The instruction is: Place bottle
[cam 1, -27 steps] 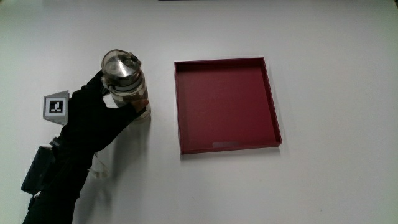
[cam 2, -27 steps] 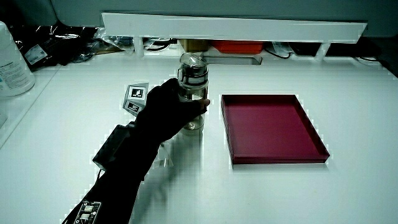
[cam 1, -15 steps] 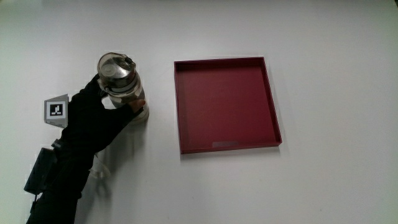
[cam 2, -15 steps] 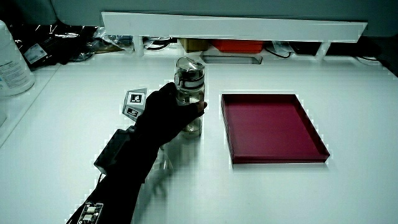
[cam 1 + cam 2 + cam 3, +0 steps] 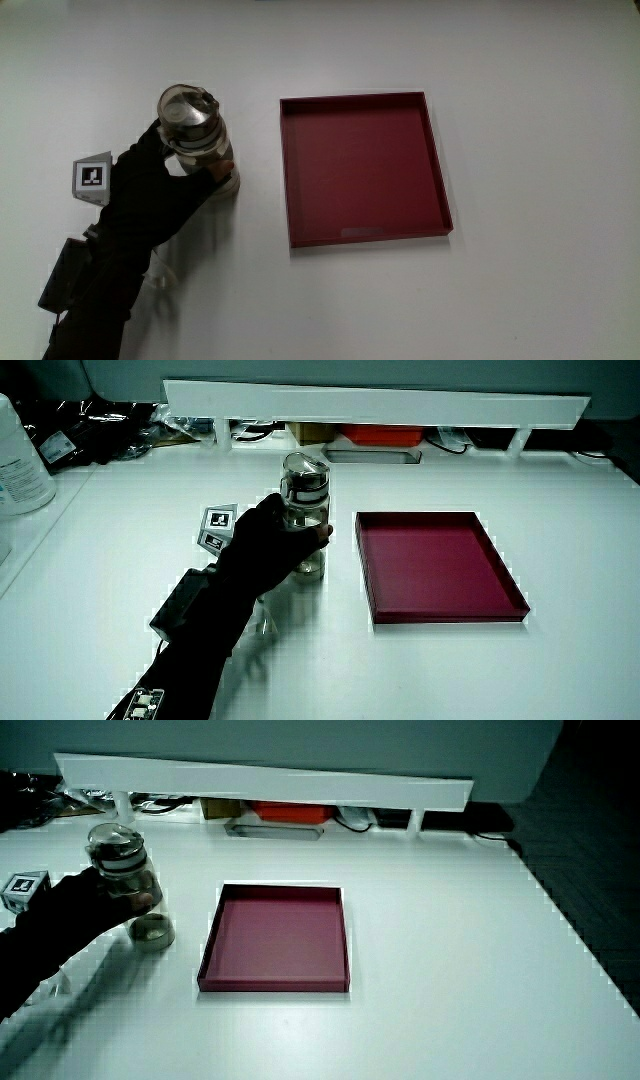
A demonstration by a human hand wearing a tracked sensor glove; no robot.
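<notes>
A clear bottle (image 5: 196, 135) with a metal lid stands upright on the white table beside a dark red tray (image 5: 362, 168). The gloved hand (image 5: 160, 185) is wrapped around the bottle's body, its fingers curled on it. Both side views show the same grasp on the bottle (image 5: 305, 510) (image 5: 128, 880), with its base on or just above the table. The hand (image 5: 265, 540) (image 5: 70, 910) carries its patterned cube (image 5: 92, 176) on the back. The tray (image 5: 435, 565) (image 5: 277, 938) has nothing in it.
A low white partition (image 5: 375, 405) runs along the table's edge farthest from the person, with cables and boxes under it. A large white container (image 5: 20, 460) stands at the table's edge in a side view. A black box (image 5: 62, 272) is strapped on the forearm.
The hand and the bottle drifted slightly away from the tray at first, then stayed still. The grasp is unchanged.
</notes>
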